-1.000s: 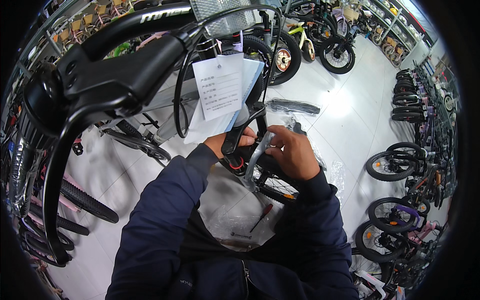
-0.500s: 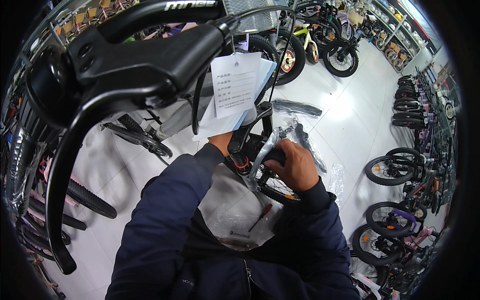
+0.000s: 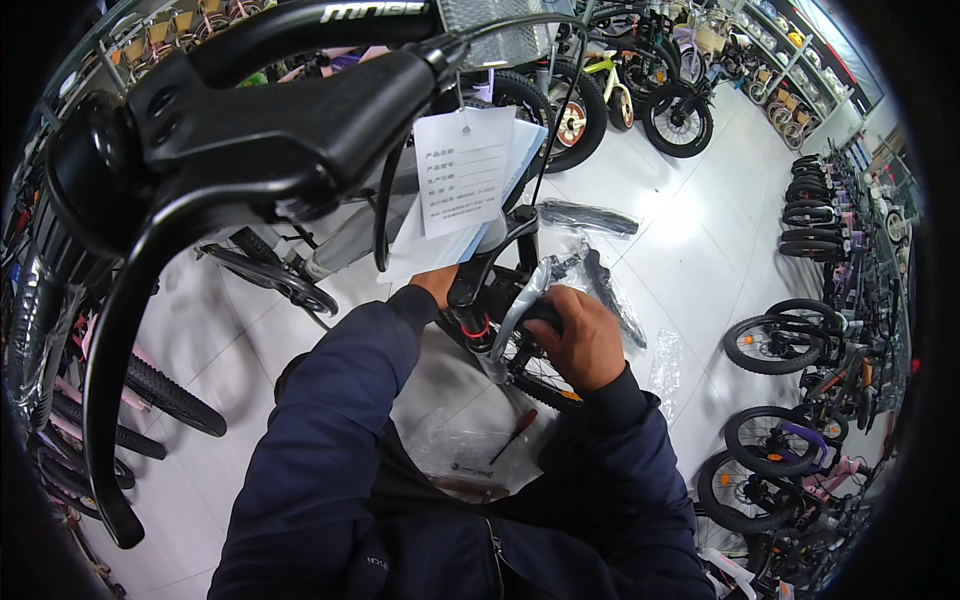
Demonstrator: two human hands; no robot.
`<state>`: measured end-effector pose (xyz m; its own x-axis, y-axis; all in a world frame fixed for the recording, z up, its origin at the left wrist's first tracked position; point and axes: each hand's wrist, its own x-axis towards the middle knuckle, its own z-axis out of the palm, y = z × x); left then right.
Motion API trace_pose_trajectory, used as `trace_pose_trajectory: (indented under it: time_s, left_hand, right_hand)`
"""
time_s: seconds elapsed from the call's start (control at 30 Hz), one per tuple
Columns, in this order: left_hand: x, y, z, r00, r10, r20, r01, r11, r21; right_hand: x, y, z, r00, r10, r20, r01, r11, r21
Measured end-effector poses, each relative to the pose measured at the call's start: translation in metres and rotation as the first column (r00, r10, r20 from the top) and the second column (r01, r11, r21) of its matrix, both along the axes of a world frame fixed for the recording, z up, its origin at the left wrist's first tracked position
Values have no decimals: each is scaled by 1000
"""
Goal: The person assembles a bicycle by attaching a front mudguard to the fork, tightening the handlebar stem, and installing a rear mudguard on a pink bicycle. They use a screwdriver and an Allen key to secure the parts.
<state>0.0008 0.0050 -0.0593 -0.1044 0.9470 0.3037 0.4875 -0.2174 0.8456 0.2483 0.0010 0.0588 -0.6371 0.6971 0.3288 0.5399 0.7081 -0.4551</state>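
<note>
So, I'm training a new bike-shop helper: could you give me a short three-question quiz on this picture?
1. True or false: the right hand grips a silver part beside the front fork.
2. What small tool lies on the floor by the clear bag? A) hammer B) screwdriver C) saw
3. What hangs from the cable under the handlebar?

Key: 1 true; 2 B; 3 a white paper tag. The left hand is mostly hidden behind the fork.

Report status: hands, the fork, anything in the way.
Right hand closed on wrapped part at front wheel. Left hand mostly hidden behind fork, grip unclear. Hanging paper tag and brake lever crowd the view.
</note>
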Motion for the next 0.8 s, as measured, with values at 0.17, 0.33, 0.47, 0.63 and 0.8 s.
trace_pose_trajectory:
  time_s: [0.17, 0.33, 0.47, 0.63, 0.8]
  left_hand:
    - [-3, 24, 7, 997, -8, 83, 15, 996, -86]
    - [-3, 23, 1, 989, -17, 147, 36, 991, -130]
    - [7, 13, 13, 970, 8, 242, 52, 968, -244]
    - [20, -1, 43, 934, -55, 354, 123, 977, -173]
    - [19, -7, 59, 843, -135, 520, 270, 944, -192]
  right_hand:
    - [-3, -1, -5, 999, 32, 14, -35, 962, 272]
    - [-5, -3, -2, 999, 32, 39, -41, 958, 285]
    - [-6, -5, 1, 999, 30, 44, -38, 979, 198]
    - [-6, -5, 1, 999, 31, 32, -37, 983, 182]
    - [-7, -6, 1, 1000, 22, 13, -24, 981, 193]
